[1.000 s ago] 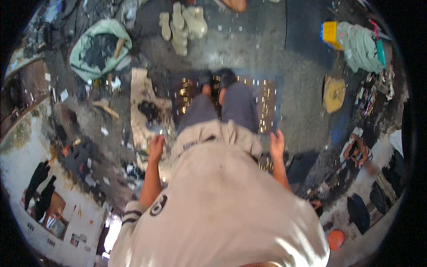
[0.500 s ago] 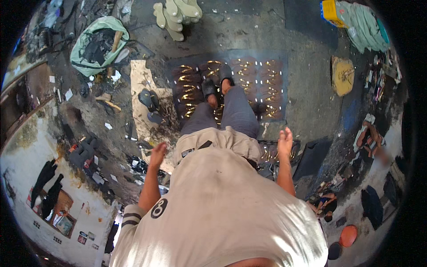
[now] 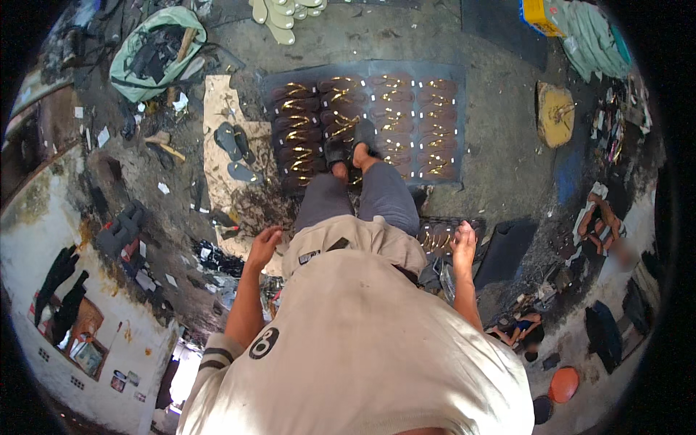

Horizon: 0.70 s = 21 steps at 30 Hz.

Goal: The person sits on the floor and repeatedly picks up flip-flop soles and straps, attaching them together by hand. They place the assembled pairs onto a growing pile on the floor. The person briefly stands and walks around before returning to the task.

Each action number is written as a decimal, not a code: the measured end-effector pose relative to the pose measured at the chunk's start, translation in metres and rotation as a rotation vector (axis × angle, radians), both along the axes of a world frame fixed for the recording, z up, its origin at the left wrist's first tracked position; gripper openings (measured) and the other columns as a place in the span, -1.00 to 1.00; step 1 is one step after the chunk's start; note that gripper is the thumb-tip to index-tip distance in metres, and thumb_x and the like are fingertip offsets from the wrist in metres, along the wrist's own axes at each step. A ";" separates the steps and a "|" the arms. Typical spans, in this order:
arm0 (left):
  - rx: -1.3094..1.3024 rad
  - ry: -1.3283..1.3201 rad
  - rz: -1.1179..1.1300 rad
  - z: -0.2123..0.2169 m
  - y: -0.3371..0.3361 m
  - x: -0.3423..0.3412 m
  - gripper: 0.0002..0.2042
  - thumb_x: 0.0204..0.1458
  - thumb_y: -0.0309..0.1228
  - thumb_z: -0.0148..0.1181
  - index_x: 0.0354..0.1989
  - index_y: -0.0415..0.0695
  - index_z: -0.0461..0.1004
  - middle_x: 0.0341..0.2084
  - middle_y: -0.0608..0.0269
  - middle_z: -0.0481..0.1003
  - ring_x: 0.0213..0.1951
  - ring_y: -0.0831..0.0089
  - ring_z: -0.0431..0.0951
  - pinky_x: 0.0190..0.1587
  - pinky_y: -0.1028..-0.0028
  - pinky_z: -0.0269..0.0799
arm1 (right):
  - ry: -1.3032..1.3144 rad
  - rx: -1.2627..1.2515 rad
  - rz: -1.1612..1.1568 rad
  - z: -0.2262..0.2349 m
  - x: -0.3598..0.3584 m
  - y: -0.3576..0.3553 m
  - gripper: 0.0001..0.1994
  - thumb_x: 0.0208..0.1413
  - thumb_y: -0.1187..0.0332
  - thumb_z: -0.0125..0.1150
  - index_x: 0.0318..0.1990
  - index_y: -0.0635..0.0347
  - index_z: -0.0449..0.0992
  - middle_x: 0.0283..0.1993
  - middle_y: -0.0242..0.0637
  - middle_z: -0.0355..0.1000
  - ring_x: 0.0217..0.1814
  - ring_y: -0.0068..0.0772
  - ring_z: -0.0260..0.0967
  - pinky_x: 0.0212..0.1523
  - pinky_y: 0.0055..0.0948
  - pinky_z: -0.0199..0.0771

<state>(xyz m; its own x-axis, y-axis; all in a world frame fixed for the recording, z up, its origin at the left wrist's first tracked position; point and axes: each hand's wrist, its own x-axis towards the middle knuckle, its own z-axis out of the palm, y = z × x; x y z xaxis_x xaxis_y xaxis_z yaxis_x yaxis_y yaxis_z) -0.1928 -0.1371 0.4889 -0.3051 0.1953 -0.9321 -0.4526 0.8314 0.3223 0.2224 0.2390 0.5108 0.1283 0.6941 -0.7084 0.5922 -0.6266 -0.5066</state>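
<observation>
My left hand (image 3: 265, 248) hangs beside my left hip with nothing in it, its fingers loosely bent and apart. On the other side, my right hand (image 3: 464, 245) is held out by my right hip, fingers stretched and empty. Below it lies a smaller batch of dark sandals (image 3: 439, 236) with gold straps. In front of me, rows of brown sandals (image 3: 296, 120) with gold straps cover a dark mat (image 3: 428, 69). My feet, in dark slip-on shoes (image 3: 364, 133), stand among these rows.
A stained cardboard sheet (image 3: 217, 94) at the left carries several loose dark sandals (image 3: 230, 141). Beyond it sits a green sack (image 3: 130, 87) of dark scraps. Pale soles (image 3: 281, 20) lie ahead. At right are a yellow block (image 3: 554, 116), a black sheet (image 3: 505, 250) and people seated by the wall (image 3: 602, 225).
My feet have shifted back toward me across the mat, uncovering more sandals. My left hand has swung slightly inward; my right hand has dropped a little. Both remain empty.
</observation>
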 end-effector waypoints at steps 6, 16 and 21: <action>0.023 0.211 0.469 0.036 -0.029 0.021 -0.57 0.18 -0.19 0.15 0.11 -0.23 0.38 -0.36 0.34 0.48 -0.33 0.57 0.46 -0.31 0.60 0.31 | -0.128 -0.006 0.407 -0.050 0.052 -0.048 -0.40 0.28 -0.16 -0.17 0.23 0.10 0.32 0.00 -0.20 0.37 -0.05 -0.33 0.32 -0.03 -0.27 0.40; -0.089 -0.084 0.011 0.005 -0.073 0.096 -0.55 0.18 -0.12 0.13 0.10 -0.20 0.42 -0.19 0.28 0.52 -0.20 0.48 0.53 -0.22 0.44 0.38 | 0.026 -0.081 0.175 0.003 0.047 -0.058 -0.33 0.27 -0.22 -0.23 0.27 0.13 0.26 0.18 -0.15 0.30 0.19 -0.23 0.27 0.04 -0.19 0.39; 0.007 0.136 -0.015 -0.031 -0.074 0.080 -0.59 0.19 -0.13 0.10 0.13 -0.06 0.41 -0.16 0.32 0.52 -0.19 0.49 0.53 -0.15 0.48 0.39 | -0.111 -0.076 0.192 -0.033 0.119 -0.085 -0.34 0.24 -0.23 -0.18 0.23 0.11 0.30 0.09 -0.16 0.35 0.10 -0.27 0.32 -0.02 -0.17 0.42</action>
